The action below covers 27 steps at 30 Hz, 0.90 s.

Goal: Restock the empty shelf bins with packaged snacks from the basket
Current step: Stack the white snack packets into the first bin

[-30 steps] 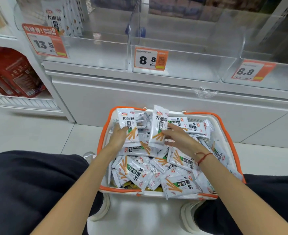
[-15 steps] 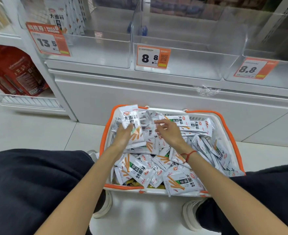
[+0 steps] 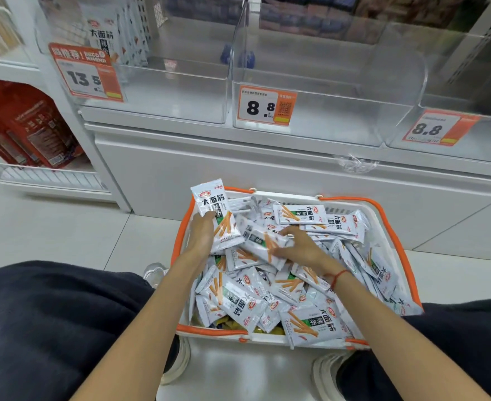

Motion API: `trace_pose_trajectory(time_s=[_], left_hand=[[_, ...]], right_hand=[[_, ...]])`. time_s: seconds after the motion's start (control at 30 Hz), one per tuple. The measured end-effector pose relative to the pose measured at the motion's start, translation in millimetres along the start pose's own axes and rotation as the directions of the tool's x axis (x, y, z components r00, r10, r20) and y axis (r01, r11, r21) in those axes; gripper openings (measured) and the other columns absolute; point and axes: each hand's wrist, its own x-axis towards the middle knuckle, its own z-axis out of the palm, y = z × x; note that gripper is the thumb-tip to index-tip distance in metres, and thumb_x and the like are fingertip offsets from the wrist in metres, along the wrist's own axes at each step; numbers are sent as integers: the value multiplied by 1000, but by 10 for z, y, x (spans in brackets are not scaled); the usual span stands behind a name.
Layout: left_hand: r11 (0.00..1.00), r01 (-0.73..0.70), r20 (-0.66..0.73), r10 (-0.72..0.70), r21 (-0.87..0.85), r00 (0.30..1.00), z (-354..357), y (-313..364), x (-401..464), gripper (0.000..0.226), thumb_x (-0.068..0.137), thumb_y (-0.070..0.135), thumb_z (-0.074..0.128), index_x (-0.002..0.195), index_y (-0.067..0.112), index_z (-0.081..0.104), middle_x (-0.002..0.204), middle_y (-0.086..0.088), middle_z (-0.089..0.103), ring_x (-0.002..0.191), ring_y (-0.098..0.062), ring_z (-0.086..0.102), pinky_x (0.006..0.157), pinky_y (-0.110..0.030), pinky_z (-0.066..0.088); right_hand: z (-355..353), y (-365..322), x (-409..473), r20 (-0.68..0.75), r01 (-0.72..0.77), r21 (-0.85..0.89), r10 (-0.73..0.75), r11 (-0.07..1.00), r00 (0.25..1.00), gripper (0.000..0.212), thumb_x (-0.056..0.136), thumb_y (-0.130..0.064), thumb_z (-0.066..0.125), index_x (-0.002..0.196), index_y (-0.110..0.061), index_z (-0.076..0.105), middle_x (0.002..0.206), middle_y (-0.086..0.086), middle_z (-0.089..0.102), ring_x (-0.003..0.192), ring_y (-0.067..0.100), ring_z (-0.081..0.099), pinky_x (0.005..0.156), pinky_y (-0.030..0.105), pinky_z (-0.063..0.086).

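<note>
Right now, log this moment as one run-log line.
phase: picking from basket | left hand: holds snack packs upright | right hand: grasping pack in pile | middle bin: empty

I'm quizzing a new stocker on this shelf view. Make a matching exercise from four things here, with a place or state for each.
Column one:
1. left hand
2. right hand
3. middle bin
4. red packages

Column two:
A. on the wire shelf at far left
B. holds one snack packet upright
C. labelled 8.8, with no snacks visible inside
D. gathers packets in the basket

Pairs: 1-B, 2-D, 3-C, 4-A
</note>
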Motion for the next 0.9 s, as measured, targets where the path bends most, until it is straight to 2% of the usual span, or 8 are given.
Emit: trace_pose_trajectory(time_s=[0.13,0.2,0.27,0.43,0.5,0.6,0.77,0.9], left_hand=[[999,-10,-5,11,48,1000,31,87,4,33,103,19,34,132,15,49,119,-3,61,107,-26,61,76,-29,44],[998,-2,7,1,64,1000,71,76,24,35,102,21,36,136,16,43,122,-1,57,111,-25,60,76,-30,47],[995,46,44,-50,88,998,123,-1,37,49,97,34,39,142,15,37,135,-2,53,118,-28,55,94,-40,48],[991,130,50,-129,-27,990,217,-66,-9,33,100,31,30,122,22,53,115,-6,62,112,-29,57,103,-50,41],[988,151,51,-149,-38,987,233,-124,22,55,92,51,32,136,21,46,127,-6,56,119,-27,53,106,-50,39],[985,161,113,-153,-67,982,232,-270,127,89,66,70,44,142,23,41,137,-5,52,122,-26,52,107,-50,38],[992,112,88,-106,-61,990,226,-103,-20,40,98,35,46,133,17,48,115,-6,66,98,-22,65,87,-39,52],[992,47,51,-41,-118,998,120,-59,32,23,102,29,41,121,23,53,98,-2,68,76,-13,64,64,-26,49]], right_hand=[[-226,-58,-24,74,-119,676,93,728,993,39,91,-5,59,127,-16,50,110,7,62,89,18,65,69,24,56],[-201,-141,-26,100,-106,804,44,585,994,35,95,-8,53,128,-18,51,113,8,64,91,18,65,78,26,55],[-86,-274,-63,121,-105,832,6,544,993,30,95,-8,53,123,-18,54,108,6,66,90,17,66,82,27,56],[346,-487,-168,-70,-39,720,128,692,989,26,89,-7,62,110,-21,59,115,9,65,93,20,64,78,29,56],[413,-489,-190,-233,45,572,109,819,966,29,88,-11,65,114,-22,62,115,-2,61,102,13,56,91,27,47],[483,-474,-239,-343,159,373,-24,914,939,30,88,-20,66,118,-20,65,106,-12,58,97,2,50,79,15,38],[511,-468,-218,-289,280,124,-235,952,928,27,88,-31,66,114,-24,67,89,-12,52,77,3,48,69,19,40],[229,-295,3,-274,240,-4,-232,971,933,34,99,-29,47,129,-16,54,113,3,61,91,13,57,79,28,48]])
